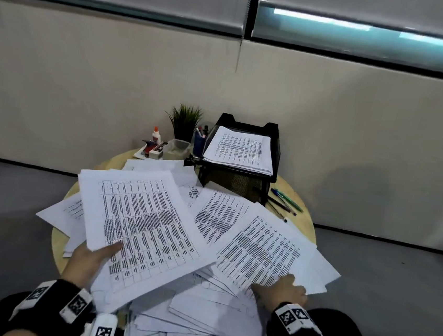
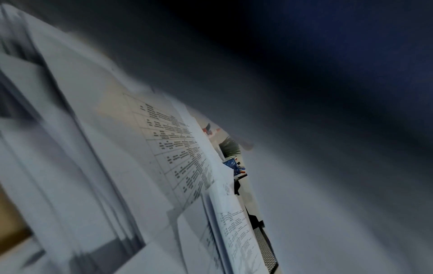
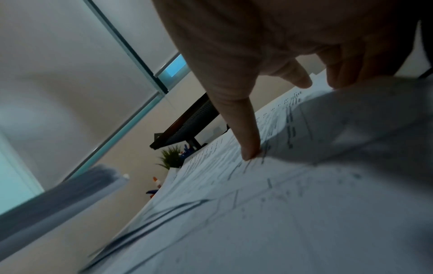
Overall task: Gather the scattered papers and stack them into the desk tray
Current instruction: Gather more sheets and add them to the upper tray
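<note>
- Under my left hand [image 1: 90, 259] a printed sheet [image 1: 143, 228] is pinched, thumb on top, fingers hidden beneath.
- My right hand [image 1: 283, 288] presses straight fingers [image 3: 250, 146] on another sheet [image 1: 261, 248].
- Between and around both hands, scattered papers [image 1: 200, 310] cover the round worktop [image 1: 305, 217].
- Beyond my right hand, the black desk tray [image 1: 244, 148] holds a stack [image 1: 240, 149].

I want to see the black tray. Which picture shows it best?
The head view: the black tray shows whole, with papers stacked in it. The right wrist view shows only its dark side behind a finger. The left wrist view catches just a blurred sliver of mesh.
</note>
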{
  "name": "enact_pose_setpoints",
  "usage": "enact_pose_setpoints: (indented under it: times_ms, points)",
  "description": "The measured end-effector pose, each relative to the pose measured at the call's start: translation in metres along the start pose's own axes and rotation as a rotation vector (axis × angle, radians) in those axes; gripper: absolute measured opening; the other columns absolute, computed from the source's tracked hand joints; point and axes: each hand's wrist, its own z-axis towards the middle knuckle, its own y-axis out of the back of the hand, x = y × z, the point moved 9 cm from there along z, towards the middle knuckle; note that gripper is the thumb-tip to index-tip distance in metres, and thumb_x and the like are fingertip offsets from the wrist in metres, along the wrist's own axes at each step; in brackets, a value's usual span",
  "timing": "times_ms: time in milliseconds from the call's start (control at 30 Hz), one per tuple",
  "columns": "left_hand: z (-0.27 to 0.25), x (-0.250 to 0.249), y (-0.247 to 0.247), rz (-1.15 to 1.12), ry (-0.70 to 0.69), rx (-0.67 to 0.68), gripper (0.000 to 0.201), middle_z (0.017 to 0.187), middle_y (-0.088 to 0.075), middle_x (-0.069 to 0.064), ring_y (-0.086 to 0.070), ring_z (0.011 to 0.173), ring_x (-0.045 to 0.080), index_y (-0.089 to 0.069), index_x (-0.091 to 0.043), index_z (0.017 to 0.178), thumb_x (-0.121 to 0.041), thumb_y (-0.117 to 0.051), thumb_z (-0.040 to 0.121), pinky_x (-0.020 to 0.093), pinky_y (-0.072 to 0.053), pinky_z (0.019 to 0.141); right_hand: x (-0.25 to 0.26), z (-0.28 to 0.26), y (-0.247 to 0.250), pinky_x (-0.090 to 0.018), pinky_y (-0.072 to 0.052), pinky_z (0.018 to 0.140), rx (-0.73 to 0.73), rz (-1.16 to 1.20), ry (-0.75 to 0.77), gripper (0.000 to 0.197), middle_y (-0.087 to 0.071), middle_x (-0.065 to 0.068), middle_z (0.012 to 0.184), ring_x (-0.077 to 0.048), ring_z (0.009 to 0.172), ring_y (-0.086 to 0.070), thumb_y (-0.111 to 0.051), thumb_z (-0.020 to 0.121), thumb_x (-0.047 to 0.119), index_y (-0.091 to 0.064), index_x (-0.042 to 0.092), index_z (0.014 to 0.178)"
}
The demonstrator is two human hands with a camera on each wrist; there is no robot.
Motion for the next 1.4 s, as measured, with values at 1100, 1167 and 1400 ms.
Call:
enact_pose_setpoints:
  times_ms: [1100,1167,1400]
  points:
    - [0.01,0.021,0.014,0.18,0.102,-0.076,0.034,0.119,-0.061,0.014,-0.059,0.105,0.029,-0.057,0.001,0.12,-0.014,-0.061,0.09,0.038,-0.042,0.097,0.041,0.017,0.042,-0.032,-0.058,0.052,0.298,1.075,0.241,0.013,-0.072,-0.012,0.068,-0.023,0.054,-0.068,-0.049,0.088,-0.011,-0.061,-0.006,0.089]
    - [0.005,0.016,0.004,0.189,0.089,-0.035,0.033,0.117,-0.059,0.007,-0.054,0.104,0.021,-0.055,-0.004,0.124,-0.015,-0.056,0.093,0.03,-0.037,0.093,0.053,0.006,0.026,-0.035,-0.057,0.057,0.342,1.008,0.281,0.012,-0.071,-0.016,0.07,-0.025,0.055,-0.067,-0.051,0.086,-0.012,-0.062,-0.007,0.087]
    - [0.001,0.009,-0.01,0.138,0.031,0.015,0.039,0.12,-0.056,0.001,-0.052,0.111,0.014,-0.052,-0.006,0.129,-0.018,-0.056,0.092,0.025,-0.031,0.098,0.092,-0.02,-0.015,-0.03,-0.046,0.061,0.352,0.717,0.472,0.017,-0.063,-0.006,0.06,-0.021,0.057,-0.056,-0.061,0.082,-0.006,-0.063,0.005,0.069]
